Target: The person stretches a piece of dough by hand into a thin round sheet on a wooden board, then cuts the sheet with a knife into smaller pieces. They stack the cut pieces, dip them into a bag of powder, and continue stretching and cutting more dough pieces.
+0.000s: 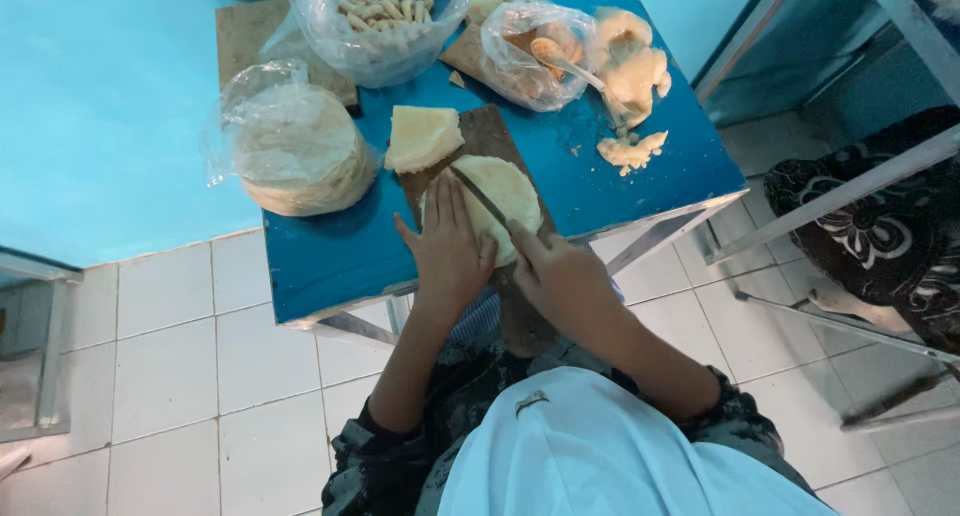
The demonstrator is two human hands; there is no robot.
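A person seated at a small blue surface (330, 256) presses the left hand (447, 248) flat on a stack of round, pale flatbreads (505, 191), fingers (452, 204) held straight and close together with the thumb spread off to the side. The right hand (562, 276) is curled shut around the handle of a knife (482, 201), whose thin blade lies diagonally across the top of the stack, running from the hand up toward the far left. The stack rests on a dark wooden cutting board (482, 134) that lies close to the near edge of the surface, about midway along it, and the two hands meet over the board's near end.

Just beyond the board's far left corner lies a pile of cut, wedge-shaped flatbread pieces (422, 136). At the left edge of the surface sits a clear plastic bag holding a tall stack of whole flatbreads (298, 151). Along the far edge, a second clear bag holds short, pale stick-shaped pieces (378, 21), and beside it, toward the far right corner, a third bag (530, 51) holds pale brown food with a spoon in it. Loose scraps of pale dough (630, 151) lie near the right edge. The surface stands on a white tiled floor (170, 356), with metal frames (850, 191) to the right.
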